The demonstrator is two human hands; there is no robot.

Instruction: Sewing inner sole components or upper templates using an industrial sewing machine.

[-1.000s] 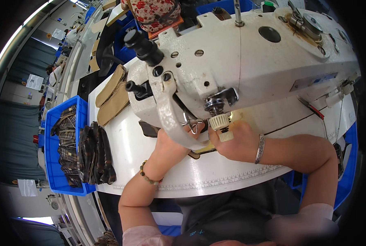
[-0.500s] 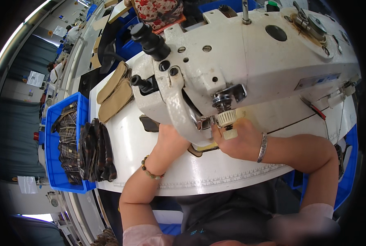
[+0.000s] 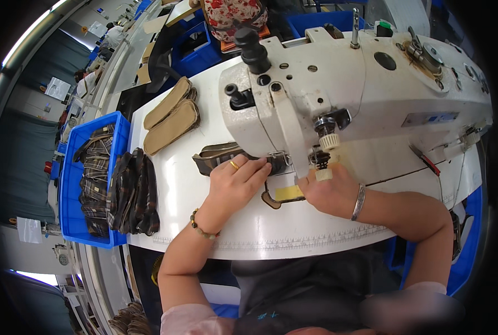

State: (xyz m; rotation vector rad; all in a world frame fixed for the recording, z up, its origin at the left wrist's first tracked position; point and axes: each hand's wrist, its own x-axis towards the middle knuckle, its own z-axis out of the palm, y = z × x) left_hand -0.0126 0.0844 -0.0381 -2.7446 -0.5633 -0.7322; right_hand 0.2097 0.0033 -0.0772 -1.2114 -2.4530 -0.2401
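Observation:
A sewing machine point(image 3: 338, 78) stands over the white table, its needle end between my hands. My left hand point(image 3: 233, 181), a gold ring on one finger, bends its fingers down onto a dark plaid fabric piece point(image 3: 207, 163) with brown edging, at the left of the presser foot point(image 3: 279, 161). Right of the foot, my right hand point(image 3: 334, 188) is curled close behind the machine's white knobs. Those knobs partly cover its fingers, and what they hold is hidden. Beside its fingertips lie a yellow patch point(image 3: 288, 193) and a brown-edged rounded end point(image 3: 269, 200) of the work.
Two stacks of tan sole-shaped pieces point(image 3: 173, 124) lie on the table point(image 3: 187, 215) at the back left. A blue bin point(image 3: 66, 187) holds folded plaid pieces, with more plaid pieces point(image 3: 133, 192) beside it. Red-handled snips point(image 3: 426, 161) rest by the machine's right side.
The view has shifted, so the machine sits further right. My left hand's fingers, earlier hidden behind the machine head, now show on the plaid fabric. The right hand stays by the knobs.

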